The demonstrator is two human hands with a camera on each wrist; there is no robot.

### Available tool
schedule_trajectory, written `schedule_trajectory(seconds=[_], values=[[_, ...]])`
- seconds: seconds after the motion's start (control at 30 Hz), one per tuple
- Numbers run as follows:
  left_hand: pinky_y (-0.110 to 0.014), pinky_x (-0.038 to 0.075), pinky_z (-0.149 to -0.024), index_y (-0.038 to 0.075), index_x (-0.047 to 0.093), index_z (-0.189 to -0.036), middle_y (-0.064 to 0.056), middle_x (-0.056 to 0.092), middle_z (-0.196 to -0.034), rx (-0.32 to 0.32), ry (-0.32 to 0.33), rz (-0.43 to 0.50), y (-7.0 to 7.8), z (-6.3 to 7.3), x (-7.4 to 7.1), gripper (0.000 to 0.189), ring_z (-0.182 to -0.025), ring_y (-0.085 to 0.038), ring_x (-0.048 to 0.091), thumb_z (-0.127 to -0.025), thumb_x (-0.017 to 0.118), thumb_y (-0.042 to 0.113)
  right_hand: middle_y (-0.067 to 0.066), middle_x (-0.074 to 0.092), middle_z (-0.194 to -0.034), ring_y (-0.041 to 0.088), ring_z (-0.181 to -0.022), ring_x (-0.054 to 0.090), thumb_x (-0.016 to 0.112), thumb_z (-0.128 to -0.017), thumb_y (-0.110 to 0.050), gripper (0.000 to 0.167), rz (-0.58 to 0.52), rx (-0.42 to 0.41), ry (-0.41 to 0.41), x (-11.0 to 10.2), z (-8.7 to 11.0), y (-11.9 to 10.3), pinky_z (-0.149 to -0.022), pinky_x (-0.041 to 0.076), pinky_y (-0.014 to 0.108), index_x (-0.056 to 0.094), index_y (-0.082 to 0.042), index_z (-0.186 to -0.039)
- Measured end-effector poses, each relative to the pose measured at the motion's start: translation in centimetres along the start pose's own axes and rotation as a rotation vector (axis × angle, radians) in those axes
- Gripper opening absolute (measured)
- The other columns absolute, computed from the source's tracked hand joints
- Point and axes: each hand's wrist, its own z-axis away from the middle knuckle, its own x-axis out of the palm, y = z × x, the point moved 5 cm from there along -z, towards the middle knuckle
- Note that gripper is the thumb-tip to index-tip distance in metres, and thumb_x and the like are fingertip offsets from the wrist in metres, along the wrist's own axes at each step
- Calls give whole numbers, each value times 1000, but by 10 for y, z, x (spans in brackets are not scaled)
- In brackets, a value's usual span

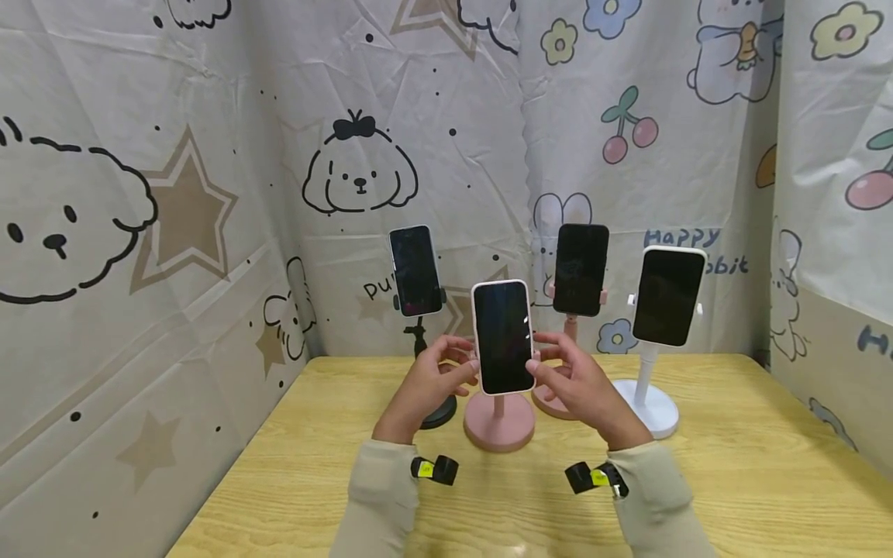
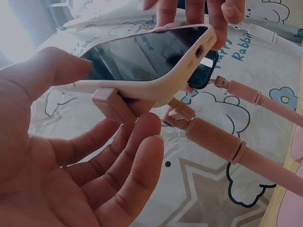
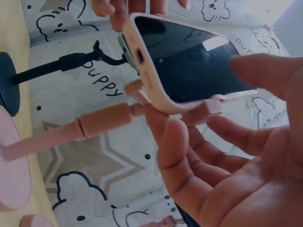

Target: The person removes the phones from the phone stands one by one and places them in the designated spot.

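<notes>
A phone in a pale pink case (image 1: 502,338) sits in the clamp of a pink phone stand (image 1: 499,425), its dark screen facing me. My left hand (image 1: 446,370) holds its left edge, thumb over the screen's rim and fingers curled behind. On the opposite edge my right hand (image 1: 570,376) does the same, its thumb at the lower right of the screen. In the left wrist view a pink clamp arm (image 2: 113,105) lies between thumb and fingers; the right wrist view shows the other clamp arm (image 3: 203,111). The phone's back is hidden.
Behind stand a black stand with a phone (image 1: 415,271), another pink stand with a black phone (image 1: 581,270), and a white stand (image 1: 645,403) with a white-cased phone (image 1: 670,296). All are on a wooden table (image 1: 279,480), with printed cloth (image 1: 446,155) around it.
</notes>
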Motion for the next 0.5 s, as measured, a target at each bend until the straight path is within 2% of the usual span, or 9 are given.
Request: schedule_trajectory(seconds=[0.13,0.27,0.5], values=[[-39,56,-78,7,56,-122,-11,59,-104,17,-2,-77,5,4,0,37,-85,-21,63,-91,68,24,23,53,-121,31,-92,65,61,-96,-19,44,15,-30,-26,-3,3,-3,-74,56,32,45,-4,-134],[-38,57,-75,6,59,-115,-10,59,-98,36,4,-125,9,7,1,34,-81,-21,61,-88,72,23,23,55,-115,30,-85,66,63,-94,-15,40,36,-44,-46,-2,5,-6,-72,57,31,49,0,-128],[-31,56,-72,11,61,-107,-5,59,-94,64,3,-223,14,10,2,27,-85,-21,60,-87,74,24,20,57,-110,22,-77,66,64,-92,-10,33,76,-75,-51,-1,10,-13,-68,58,31,53,-1,-121]])
